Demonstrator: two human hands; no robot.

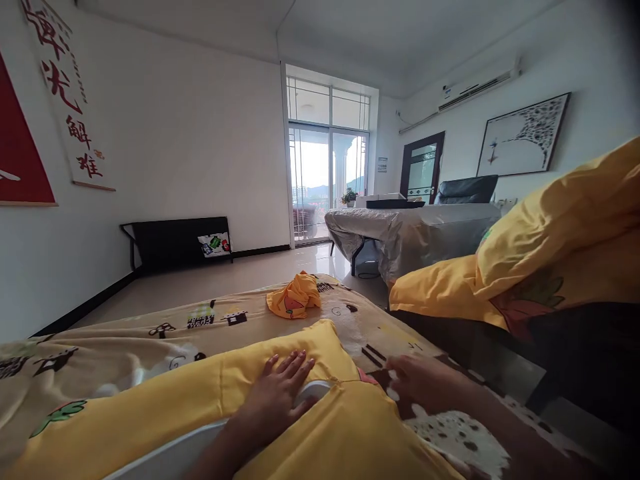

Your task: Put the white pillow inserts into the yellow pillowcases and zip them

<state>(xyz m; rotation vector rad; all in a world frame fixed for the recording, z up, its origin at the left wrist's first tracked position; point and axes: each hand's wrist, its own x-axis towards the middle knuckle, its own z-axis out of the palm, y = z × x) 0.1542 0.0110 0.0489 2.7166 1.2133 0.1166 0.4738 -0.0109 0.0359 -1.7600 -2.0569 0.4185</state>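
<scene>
My left hand (283, 390) lies flat on a yellow cloth cover (200, 377) with its fingers spread. Under my wrist and palm, a pale white item (175, 453) with a smooth curved edge shows between two parts of the yellow cloth; its kind cannot be made out. To the right, my right hand (413, 379) is just past the cloth's right edge, near a small pink patch (367, 377). That hand is dim and smeared, so its fingers do not show clearly. A patterned beige blanket (260, 327) spreads beneath everything.
A crumpled orange cloth (295, 297) rests at the blanket's far edge. More yellow bedding (560, 233) is piled on a dark surface at right. Beyond stand a plastic-covered table (370, 223), a black chair (467, 190) and a black folded frame (175, 243) against the wall.
</scene>
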